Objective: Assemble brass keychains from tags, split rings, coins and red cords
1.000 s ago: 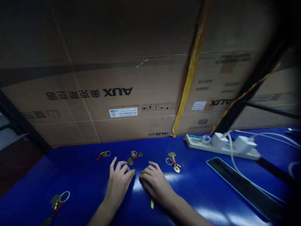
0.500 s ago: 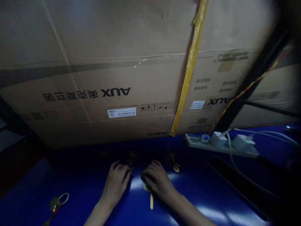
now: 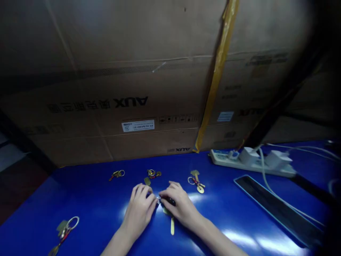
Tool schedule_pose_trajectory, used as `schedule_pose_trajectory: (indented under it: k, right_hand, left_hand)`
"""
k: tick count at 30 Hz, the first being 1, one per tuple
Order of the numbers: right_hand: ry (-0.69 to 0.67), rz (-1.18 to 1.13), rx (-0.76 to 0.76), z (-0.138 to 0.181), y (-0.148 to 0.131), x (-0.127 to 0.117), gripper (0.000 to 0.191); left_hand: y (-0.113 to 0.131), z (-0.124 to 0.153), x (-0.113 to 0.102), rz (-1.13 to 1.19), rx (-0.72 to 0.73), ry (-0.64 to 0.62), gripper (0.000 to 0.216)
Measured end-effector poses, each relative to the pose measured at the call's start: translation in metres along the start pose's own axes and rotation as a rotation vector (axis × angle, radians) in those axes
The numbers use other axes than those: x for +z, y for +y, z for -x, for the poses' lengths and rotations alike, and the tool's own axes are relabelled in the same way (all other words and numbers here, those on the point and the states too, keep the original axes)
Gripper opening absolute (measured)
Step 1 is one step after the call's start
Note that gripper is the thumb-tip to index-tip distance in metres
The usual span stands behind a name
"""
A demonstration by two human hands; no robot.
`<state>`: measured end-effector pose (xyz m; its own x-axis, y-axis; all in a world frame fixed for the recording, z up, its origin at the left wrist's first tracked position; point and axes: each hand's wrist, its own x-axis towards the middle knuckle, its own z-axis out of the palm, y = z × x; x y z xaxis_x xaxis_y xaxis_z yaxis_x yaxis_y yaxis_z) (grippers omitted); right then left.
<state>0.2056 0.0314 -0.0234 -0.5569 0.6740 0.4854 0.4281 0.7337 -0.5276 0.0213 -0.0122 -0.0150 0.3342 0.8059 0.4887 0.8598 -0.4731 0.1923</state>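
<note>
- 2 bare hands met nr the middle of the blue tabletop [image 3: 96,206], fingertips almost touching.
- L hand [image 3: 141,206]: fingers bent, thumb + index at a small silvery bit [image 3: 159,200] btwn the hands; couldn't tell if they pinched it or just touched it.
- R hand [image 3: 181,204]: fingers closed round a dark item [image 3: 169,201] – only part of it showed.
- Brass key-like pc [image 3: 172,226] lay just below R hand, wide end partly hidden under it, narrow end twd the wearer.
- 4 other trinket sets w/ rings lay spread out: back-left set [image 3: 116,174]; back-mid set [image 3: 151,173], just past L fingertips; back-right set [image 3: 196,182], beyond R hand; front-left set [image 3: 64,233], well apart from L hand. Red bits showed among the brassy pcs.
- Off to the R: dark slab w/ light-blue edge [image 3: 274,209], white cable nr its far side; behind it, white power strip [image 3: 218,158] w/ 2 big white plugs [image 3: 249,156].
- Cardboard boxes [image 3: 80,138] stood along the back – AUX print upside down, yellow tape [image 3: 214,89] running up them.
</note>
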Motion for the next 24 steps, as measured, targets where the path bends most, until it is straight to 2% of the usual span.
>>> schedule_pose_trajectory:
  k: [5, 10, 13, 16, 20, 24]
  right_hand:
    - [-0.026, 0.065, -0.069, 0.000, 0.002, 0.001, 0.016]
    - [-0.034, 0.159, -0.173, -0.002, -0.004, -0.001, 0.021]
    - [-0.027, 0.173, -0.186, -0.002, -0.007, -0.002, 0.022]
    - [-0.007, 0.106, -0.167, -0.002, -0.007, -0.004, 0.020]
    - [0.083, 0.005, -0.118, -0.001, -0.002, -0.009, 0.016]
    - [0.111, 0.046, -0.138, -0.002, 0.001, -0.008, 0.013]
  left_hand:
    - [-0.001, 0.000, 0.000, -0.077, 0.067, 0.030, 0.014]
    - [-0.005, -0.001, 0.001, -0.188, 0.202, 0.122, 0.014]
    - [-0.007, -0.001, 0.003, -0.229, 0.263, 0.130, 0.014]
    - [-0.007, 0.001, 0.004, -0.233, 0.257, 0.087, 0.013]
    - [-0.008, 0.002, 0.007, -0.222, 0.210, 0.100, 0.015]
    - [-0.007, 0.004, 0.012, -0.245, 0.195, 0.095, 0.018]
